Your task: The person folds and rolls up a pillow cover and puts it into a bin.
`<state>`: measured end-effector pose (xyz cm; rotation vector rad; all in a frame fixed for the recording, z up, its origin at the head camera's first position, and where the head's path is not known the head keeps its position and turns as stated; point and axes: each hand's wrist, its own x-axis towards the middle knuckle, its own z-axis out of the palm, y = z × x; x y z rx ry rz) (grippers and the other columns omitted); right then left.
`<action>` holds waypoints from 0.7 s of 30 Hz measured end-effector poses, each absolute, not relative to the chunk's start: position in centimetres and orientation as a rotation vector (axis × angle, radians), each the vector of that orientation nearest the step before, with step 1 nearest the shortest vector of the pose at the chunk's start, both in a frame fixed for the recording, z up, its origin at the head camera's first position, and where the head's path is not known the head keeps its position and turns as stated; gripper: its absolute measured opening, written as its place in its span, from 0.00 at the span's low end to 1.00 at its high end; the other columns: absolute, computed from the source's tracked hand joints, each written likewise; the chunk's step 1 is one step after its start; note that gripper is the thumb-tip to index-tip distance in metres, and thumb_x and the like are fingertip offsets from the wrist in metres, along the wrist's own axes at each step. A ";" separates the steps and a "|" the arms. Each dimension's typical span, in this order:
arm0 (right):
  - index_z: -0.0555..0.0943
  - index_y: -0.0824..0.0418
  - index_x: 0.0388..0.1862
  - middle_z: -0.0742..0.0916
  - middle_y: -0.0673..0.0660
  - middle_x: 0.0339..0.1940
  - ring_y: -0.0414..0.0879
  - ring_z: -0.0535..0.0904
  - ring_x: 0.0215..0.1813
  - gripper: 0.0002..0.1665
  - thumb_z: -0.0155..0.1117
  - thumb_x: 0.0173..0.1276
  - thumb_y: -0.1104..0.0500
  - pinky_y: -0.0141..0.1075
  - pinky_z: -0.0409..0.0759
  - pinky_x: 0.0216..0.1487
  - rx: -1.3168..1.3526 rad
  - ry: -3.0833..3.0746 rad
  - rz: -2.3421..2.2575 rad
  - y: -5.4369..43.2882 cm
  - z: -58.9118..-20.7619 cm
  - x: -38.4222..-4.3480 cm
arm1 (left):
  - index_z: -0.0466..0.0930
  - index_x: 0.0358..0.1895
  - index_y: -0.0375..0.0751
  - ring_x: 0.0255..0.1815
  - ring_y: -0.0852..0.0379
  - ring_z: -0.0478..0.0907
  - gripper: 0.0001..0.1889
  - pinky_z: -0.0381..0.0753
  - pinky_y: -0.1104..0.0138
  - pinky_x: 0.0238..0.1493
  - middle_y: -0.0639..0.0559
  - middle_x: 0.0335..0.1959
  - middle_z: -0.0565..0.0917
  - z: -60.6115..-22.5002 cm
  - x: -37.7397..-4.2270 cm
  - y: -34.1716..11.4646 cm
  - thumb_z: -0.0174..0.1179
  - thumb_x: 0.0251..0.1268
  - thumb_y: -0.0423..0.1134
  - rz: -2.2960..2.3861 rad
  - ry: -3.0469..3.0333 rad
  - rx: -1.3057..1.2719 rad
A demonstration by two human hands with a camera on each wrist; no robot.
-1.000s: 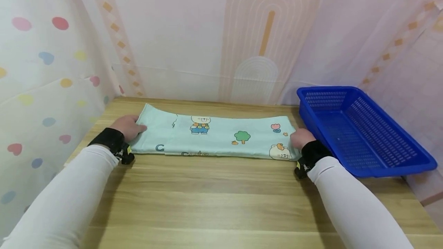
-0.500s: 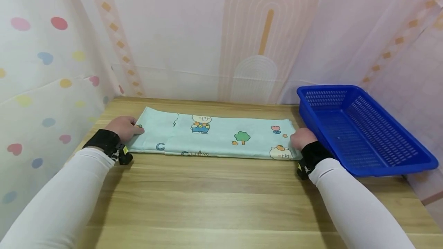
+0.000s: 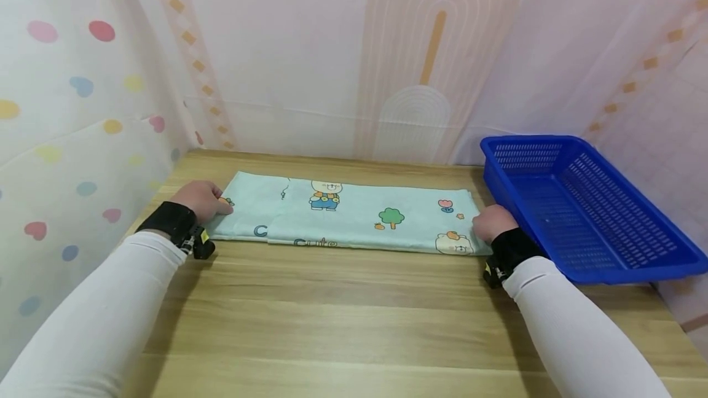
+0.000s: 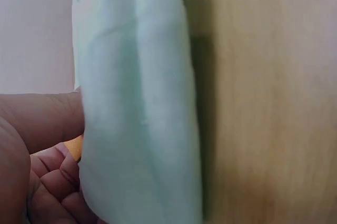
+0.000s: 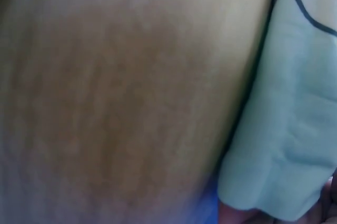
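A pale mint cloth [image 3: 354, 214], folded into a long strip, lies across the back half of the wooden table. Its print has a bear in overalls, a green tree, a tulip and lettering. At its left end my left hand [image 3: 200, 200] pinches the cloth, thumb on top and fingers curled underneath. The left wrist view shows the thumb [image 4: 47, 119] against the folded layers [image 4: 137, 103]. My right hand [image 3: 494, 223] grips the opposite end. In the right wrist view the cloth's end [image 5: 284, 145] hides most of the fingers.
A blue perforated plastic basket [image 3: 603, 214] stands at the right, close beside my right hand. The wooden tabletop [image 3: 343, 318] stretches toward me in front of the cloth. Printed curtains [image 3: 298, 60] hang behind the table and along its sides.
The cloth's raised left end has come down and lies flatter, with my left hand slightly farther out to the left along it. The right hand keeps its grip.
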<state>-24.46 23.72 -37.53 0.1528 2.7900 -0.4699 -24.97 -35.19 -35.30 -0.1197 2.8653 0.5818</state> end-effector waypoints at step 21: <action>0.80 0.69 0.28 0.84 0.69 0.44 0.58 0.79 0.44 0.19 0.43 0.72 0.64 0.43 0.79 0.50 0.206 2.782 -0.422 23.5 -37.7 -25.0 | 0.80 0.41 0.30 0.32 0.50 0.76 0.16 0.72 0.64 0.30 0.44 0.33 0.79 -35.6 -25.5 -35.9 0.67 0.64 0.43 0.541 2.867 -0.084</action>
